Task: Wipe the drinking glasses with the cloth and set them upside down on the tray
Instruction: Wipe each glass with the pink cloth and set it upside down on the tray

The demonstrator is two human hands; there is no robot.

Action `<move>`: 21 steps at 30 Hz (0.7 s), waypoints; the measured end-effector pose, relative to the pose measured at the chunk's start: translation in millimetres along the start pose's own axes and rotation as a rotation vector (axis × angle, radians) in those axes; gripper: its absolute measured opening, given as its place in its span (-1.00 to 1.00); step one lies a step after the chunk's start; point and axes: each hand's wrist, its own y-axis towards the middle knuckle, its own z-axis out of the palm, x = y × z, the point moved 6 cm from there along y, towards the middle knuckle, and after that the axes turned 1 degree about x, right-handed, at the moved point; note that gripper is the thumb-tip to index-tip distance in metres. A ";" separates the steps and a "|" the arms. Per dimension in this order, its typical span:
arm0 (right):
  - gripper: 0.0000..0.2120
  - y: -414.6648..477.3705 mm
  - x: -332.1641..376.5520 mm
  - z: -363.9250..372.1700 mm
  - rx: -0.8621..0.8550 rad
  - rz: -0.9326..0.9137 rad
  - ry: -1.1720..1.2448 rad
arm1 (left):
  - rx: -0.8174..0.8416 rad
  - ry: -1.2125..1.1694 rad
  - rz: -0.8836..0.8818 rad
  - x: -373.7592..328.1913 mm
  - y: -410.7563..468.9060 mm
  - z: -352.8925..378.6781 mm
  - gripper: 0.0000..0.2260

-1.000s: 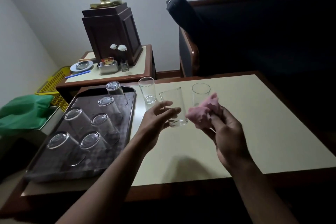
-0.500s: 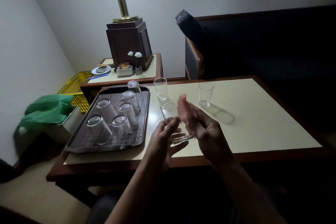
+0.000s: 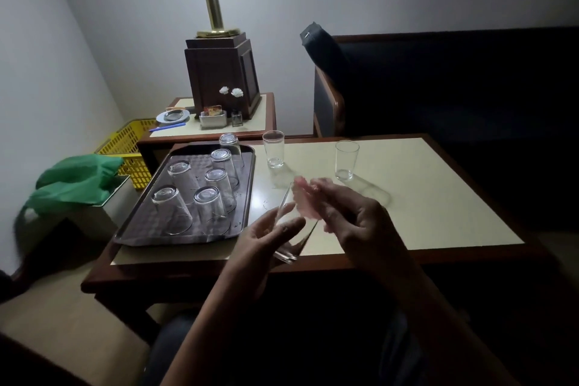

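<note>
Glass: the glass (image 3: 293,229) is tilted, base toward you, above the bench's (image 3: 438,197) near edge.
Left hand: your left hand (image 3: 269,241) grips the glass, fingers curled round its side.
Right hand: your right hand (image 3: 354,219) pinches the bunched pink cloth (image 3: 305,200) at the glass's mouth; blur hides how deep it goes.
Tray: the tray (image 3: 178,240) lies along the bench's left edge and carries six upturned glasses (image 3: 216,194).
Waiting: two upright glasses (image 3: 274,152) stand near the far edge, well apart.
Bench: you have a pale top, bare toward the right edge and near right corner.
Room: side table (image 3: 200,131) with a lamp base (image 3: 222,72) beyond the far left corner; yellow basket (image 3: 128,147) and green bag (image 3: 75,178) to the left; dark seat (image 3: 438,81) behind the far edge.
</note>
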 end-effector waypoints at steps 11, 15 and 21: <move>-0.70 7.6 -7.3 -12.5 0.065 0.158 0.146 | 0.098 -0.148 -0.313 -0.6 -9.8 -11.1 -0.33; -0.70 9.9 -4.8 -21.2 0.019 0.144 0.116 | 0.056 -0.106 -0.189 -4.4 -7.3 -18.9 -0.54; -0.67 24.7 -22.7 -26.2 0.103 0.443 0.295 | 0.011 0.168 0.029 -14.1 -13.1 -19.0 -0.48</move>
